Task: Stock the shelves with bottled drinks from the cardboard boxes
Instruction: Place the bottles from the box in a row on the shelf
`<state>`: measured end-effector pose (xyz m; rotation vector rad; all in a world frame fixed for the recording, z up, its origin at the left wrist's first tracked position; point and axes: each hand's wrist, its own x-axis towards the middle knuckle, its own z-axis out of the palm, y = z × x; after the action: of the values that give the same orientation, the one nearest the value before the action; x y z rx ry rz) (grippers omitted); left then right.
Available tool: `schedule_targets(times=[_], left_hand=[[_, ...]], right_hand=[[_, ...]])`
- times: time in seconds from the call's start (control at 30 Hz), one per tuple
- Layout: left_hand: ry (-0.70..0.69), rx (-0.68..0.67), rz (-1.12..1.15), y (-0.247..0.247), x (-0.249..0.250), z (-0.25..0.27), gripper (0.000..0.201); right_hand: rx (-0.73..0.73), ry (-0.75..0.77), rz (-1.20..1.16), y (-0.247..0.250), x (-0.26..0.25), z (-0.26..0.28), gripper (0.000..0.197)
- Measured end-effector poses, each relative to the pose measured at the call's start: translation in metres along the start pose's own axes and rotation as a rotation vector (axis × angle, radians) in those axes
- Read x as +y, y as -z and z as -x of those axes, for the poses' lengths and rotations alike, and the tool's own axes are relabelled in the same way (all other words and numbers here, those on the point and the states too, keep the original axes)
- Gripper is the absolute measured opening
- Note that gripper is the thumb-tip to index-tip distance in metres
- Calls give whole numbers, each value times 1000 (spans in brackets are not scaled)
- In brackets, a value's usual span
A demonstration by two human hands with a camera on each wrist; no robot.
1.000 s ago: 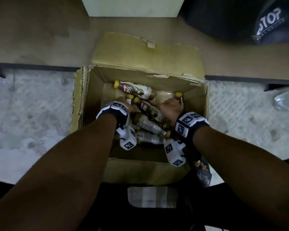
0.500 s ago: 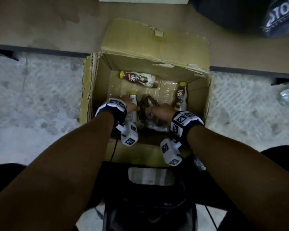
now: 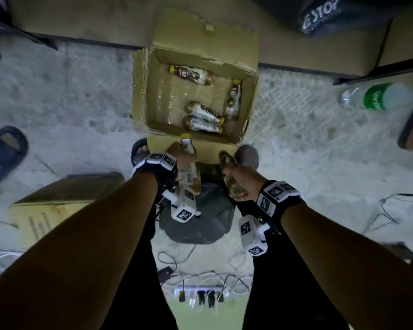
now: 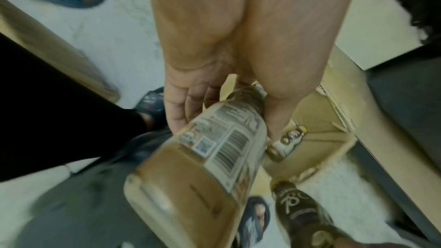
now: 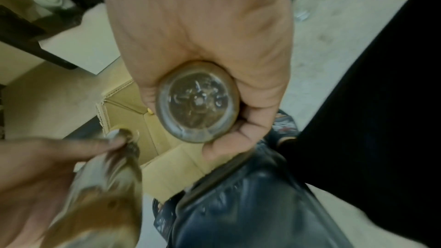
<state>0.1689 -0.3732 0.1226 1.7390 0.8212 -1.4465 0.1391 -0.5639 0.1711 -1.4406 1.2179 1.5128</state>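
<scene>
- Cardboard box (image 3: 248, 101) stands open on the pale floor (image 3: 76, 103), its far flap folded back against a low ledge.
- Four brown bottles (image 3: 202, 113) with yellow caps lie inside: one along the far wall, one by the right wall, two together near the front wall.
- Left hand (image 3: 180, 154) is above the front edge of the box; its fingers curl around the neck of a bottle with barcode label (image 4: 214, 146), cap pointing away.
- Right hand (image 3: 242, 179) is just right of it, closed fully around a dark bottle (image 5: 198, 101), whose round base faces the wrist camera.
</scene>
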Motion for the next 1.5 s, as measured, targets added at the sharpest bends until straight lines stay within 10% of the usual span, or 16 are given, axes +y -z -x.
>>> schedule_targets(times=[0.33,0.8,1.13,1.5], left_hand=[[-78,2,-104,31,15,191,60],[-1069,236,92,71,139,432,45],[-1711,508,92,124,262,617,47],[-1532,788,-25,153,367,620,59]], right_hand=[[64,142,-28,18,33,177,27],[231,1211,-169,70,3,411,44],[727,1846,-12,138,-44,620,48],[895,1615,16,177,-151,653,63]])
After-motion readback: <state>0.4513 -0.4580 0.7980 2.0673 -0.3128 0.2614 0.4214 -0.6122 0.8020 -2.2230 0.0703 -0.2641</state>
